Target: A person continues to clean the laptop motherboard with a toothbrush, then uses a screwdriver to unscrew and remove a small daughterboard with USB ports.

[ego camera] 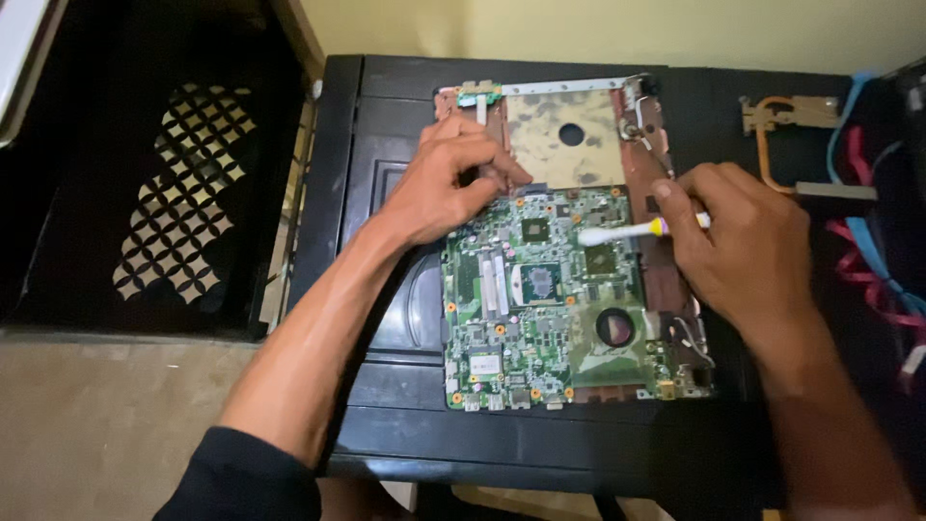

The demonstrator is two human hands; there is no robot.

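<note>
Cabinet: dark lattice-front unit (178, 193), far left, off the desk.
Left hand (453, 178): fingers curled, pressing the board's top-left edge; holds nothing.
Board: green laptop motherboard (540, 299), flat mid-desk (386, 116).
Right hand (748, 241): pinched shut on white brush (617, 233), probably a toothbrush, head on the board.
Heatsink: copper pipe part (786, 121), far right.
</note>
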